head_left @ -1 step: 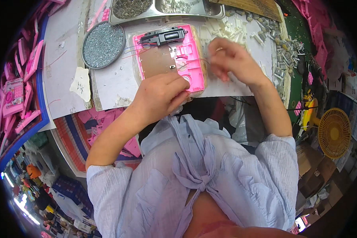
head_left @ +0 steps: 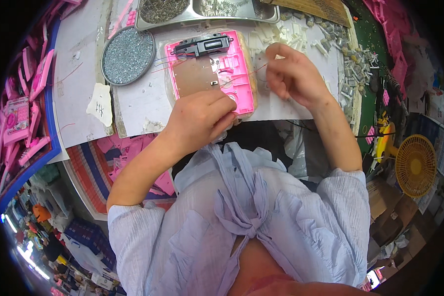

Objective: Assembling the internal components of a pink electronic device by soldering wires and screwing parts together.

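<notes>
A pink plastic housing (head_left: pixel 248 89) lies open side up on a padded base. It carries a brown board (head_left: pixel 195 78), a black plastic module (head_left: pixel 213 45) along its far edge and several thin wires. My left hand (head_left: pixel 202 116) is closed at the near edge of the housing, its fingertips partly hidden. To the right of the housing, my right hand (head_left: pixel 296 76) is raised with curled fingers. A thin red wire (head_left: pixel 245 76) stretches from the housing to its fingertips. Something small and whitish (head_left: pixel 279 57) shows by those fingers; I cannot tell whether it is held.
A round tray of small metal screws (head_left: pixel 128 55) stands left of the housing. Behind is a metal tray (head_left: pixel 217 20) with small metal parts. White plastic pieces (head_left: pixel 286 37) and small grey-white parts (head_left: pixel 352 69) are heaped at right. Pink housings (head_left: pixel 19 116) fill the far left.
My right hand has shifted slightly right, and the red wire between it and the housing looks straighter. My left hand and the housing stay where they were.
</notes>
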Tool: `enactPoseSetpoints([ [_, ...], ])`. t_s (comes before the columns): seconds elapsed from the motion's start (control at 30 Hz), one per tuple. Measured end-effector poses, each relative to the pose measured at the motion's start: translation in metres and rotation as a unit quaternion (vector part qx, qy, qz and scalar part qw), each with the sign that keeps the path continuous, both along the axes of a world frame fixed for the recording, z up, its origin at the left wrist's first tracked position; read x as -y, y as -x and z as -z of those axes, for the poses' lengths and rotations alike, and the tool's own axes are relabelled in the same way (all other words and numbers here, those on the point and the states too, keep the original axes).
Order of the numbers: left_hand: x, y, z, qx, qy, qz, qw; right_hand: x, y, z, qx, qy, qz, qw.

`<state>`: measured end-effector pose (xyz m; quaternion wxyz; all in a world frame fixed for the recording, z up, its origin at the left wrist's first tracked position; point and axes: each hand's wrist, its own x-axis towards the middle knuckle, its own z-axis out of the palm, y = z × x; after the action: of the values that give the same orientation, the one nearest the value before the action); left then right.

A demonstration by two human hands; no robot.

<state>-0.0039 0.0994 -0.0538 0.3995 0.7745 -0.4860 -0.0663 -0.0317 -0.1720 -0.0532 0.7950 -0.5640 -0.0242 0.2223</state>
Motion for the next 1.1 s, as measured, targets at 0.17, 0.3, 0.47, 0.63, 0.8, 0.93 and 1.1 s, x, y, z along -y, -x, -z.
enactPoseSetpoints([
  [0.17, 0.008, 0.007, 0.006, 0.036, -0.035, -0.041, 0.998, -0.025, 0.029, -0.007, -0.19, -0.154, 0.165, 0.956],
  [0.3, 0.013, 0.011, 0.008, 0.058, -0.02, -0.062, 0.996, -0.046, 0.05, -0.015, 0.188, 0.301, 0.095, 0.93],
  [0.47, 0.01, 0.011, 0.005, 0.045, -0.031, -0.054, 0.997, -0.046, 0.048, -0.013, 0.191, 0.342, 0.045, 0.919],
  [0.63, 0.0, 0.014, 0.005, 0.043, 0.008, -0.056, 0.997, -0.045, 0.041, -0.009, 0.374, 0.404, -0.007, 0.835],
  [0.8, -0.011, 0.015, 0.011, 0.067, -0.002, -0.038, 0.997, -0.047, 0.037, 0.001, 0.492, 0.399, -0.04, 0.773],
  [0.93, -0.014, 0.014, 0.01, 0.082, -0.012, -0.029, 0.996, -0.035, 0.039, 0.024, 0.486, 0.347, -0.019, 0.802],
  [1.1, -0.012, 0.017, 0.013, 0.091, 0.011, -0.012, 0.996, -0.039, 0.052, 0.022, 0.514, 0.433, 0.026, 0.74],
])
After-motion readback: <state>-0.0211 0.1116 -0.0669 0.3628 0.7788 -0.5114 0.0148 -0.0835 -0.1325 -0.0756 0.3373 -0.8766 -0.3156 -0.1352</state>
